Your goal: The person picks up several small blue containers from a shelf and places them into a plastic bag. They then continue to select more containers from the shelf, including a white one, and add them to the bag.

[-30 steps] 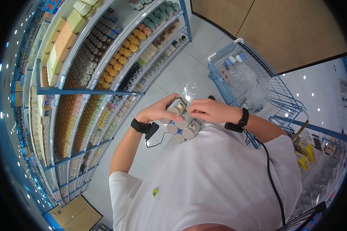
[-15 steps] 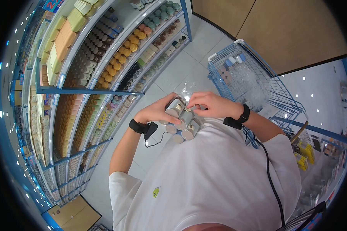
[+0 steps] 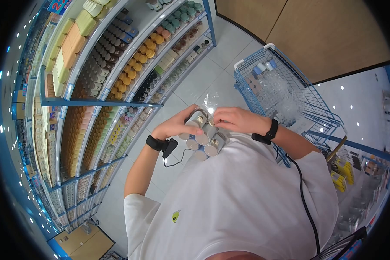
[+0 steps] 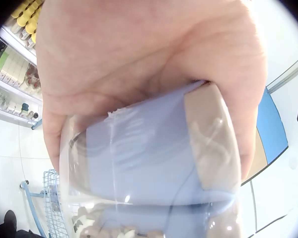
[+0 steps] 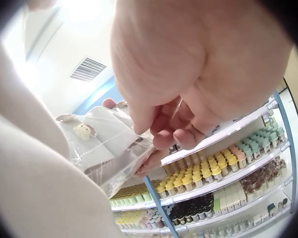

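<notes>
A plastic-wrapped pack of several round-lidded containers (image 3: 203, 137) is held against the front of the white shirt. The left hand (image 3: 175, 125) grips its far left side, thumb across the top; in the left wrist view that hand (image 4: 154, 59) wraps round a pale blue and beige container (image 4: 144, 153) under clear film. At the pack's upper edge the right hand (image 3: 238, 120) pinches the clear wrap with curled fingers. In the right wrist view the right hand's fingertips (image 5: 164, 136) meet at the edge of the film-covered pack (image 5: 107, 136).
Shelves (image 3: 130, 104) of bottles and jars line the left side. A blue wire cart (image 3: 286, 95) with wrapped goods stands at the right, beside a wooden panel (image 3: 325, 34). Packaged goods (image 3: 342, 173) hang or lie at the lower right. A black cable (image 3: 305, 195) runs down the shirt.
The right hand lifted slightly from the pack's upper edge, then came back down with its fingers closer together. The clear wrap shifted a little. The left hand's grip stays nearly the same.
</notes>
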